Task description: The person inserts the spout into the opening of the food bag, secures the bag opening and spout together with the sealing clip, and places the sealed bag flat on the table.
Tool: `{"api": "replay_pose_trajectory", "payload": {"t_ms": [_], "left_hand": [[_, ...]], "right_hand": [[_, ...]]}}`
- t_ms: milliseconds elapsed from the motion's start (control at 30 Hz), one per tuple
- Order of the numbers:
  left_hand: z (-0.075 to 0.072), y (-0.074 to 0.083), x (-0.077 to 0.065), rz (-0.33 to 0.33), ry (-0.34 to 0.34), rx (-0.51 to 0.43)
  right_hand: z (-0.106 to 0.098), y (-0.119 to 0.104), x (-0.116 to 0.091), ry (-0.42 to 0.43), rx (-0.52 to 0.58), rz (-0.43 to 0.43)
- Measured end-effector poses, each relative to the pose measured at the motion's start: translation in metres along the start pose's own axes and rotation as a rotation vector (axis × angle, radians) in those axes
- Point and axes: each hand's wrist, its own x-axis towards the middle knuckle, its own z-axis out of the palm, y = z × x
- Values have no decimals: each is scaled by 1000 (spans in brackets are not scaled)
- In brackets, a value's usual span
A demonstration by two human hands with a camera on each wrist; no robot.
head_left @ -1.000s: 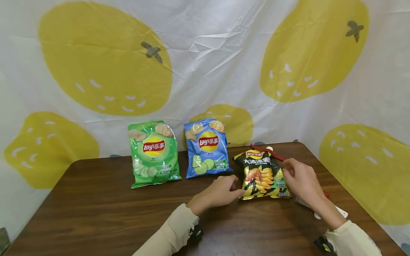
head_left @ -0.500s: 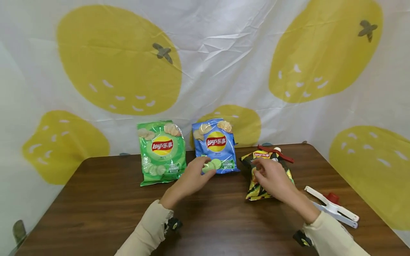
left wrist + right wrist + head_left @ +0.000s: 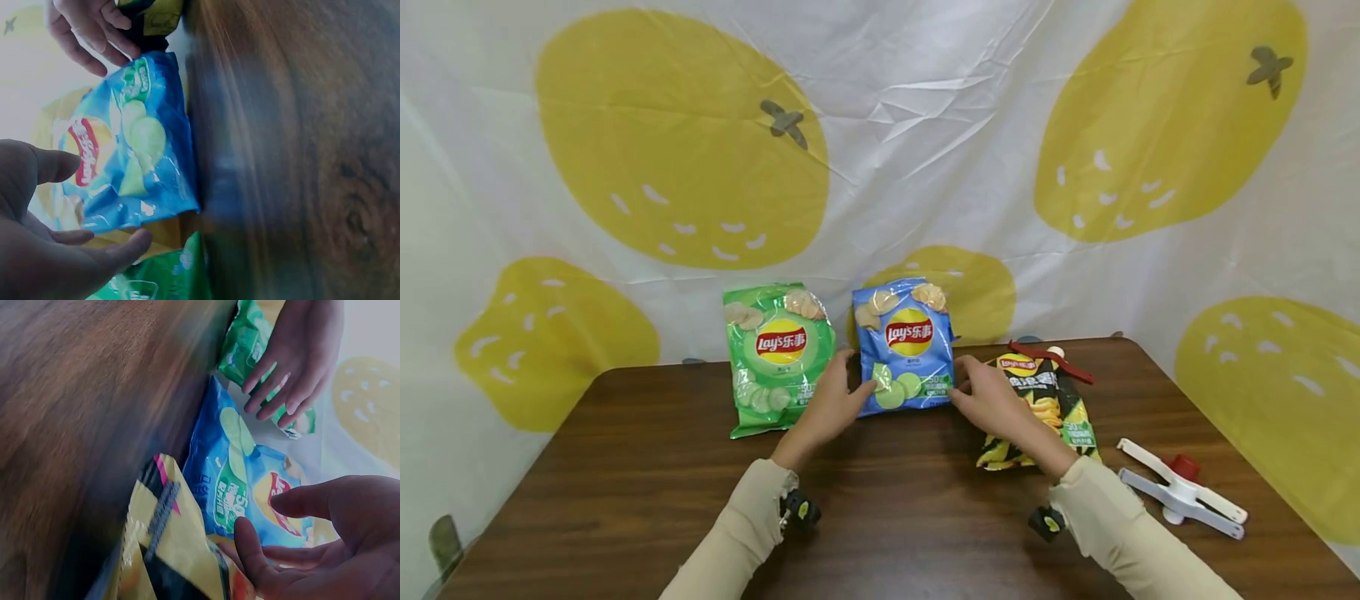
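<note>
Blue bag between left hand and right hand, each grip relaxed, white tool in head view alone.

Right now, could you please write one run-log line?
blue bag: between left grip and right grip; contact: unclear; green bag: left of blue

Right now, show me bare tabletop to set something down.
The brown wooden table is bare left of the shiny green chip bag, and before the shiny blue chip bag between the cream sleeves. The right is crowded: black-and-yellow chip bag, slim red tool, white two-handled tool.
</note>
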Motion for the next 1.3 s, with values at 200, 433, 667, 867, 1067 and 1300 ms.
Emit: {"api": "replay_pose_trajectory", "payload": {"t_ms": [200, 433, 667, 867, 1067, 1300], "left_hand": [[3, -7, 5, -76, -86, -124], [17, -11, 10, -133, -109, -151], [31, -14, 17, -17, 6, -22], [29, -12, 13, 4, 65, 39], [18, -4, 1, 60, 84, -40], [8, -1, -23, 64, 56, -71]], "right_hand": [[8, 0, 9, 18, -5, 34], [17, 1, 16, -17, 0, 72], [20, 1, 12, 37, 45, 86], [18, -3, 4, 68, 95, 62], [9, -10, -9, 84, 160, -10], [5, -19, -33, 50, 230, -90]]}}
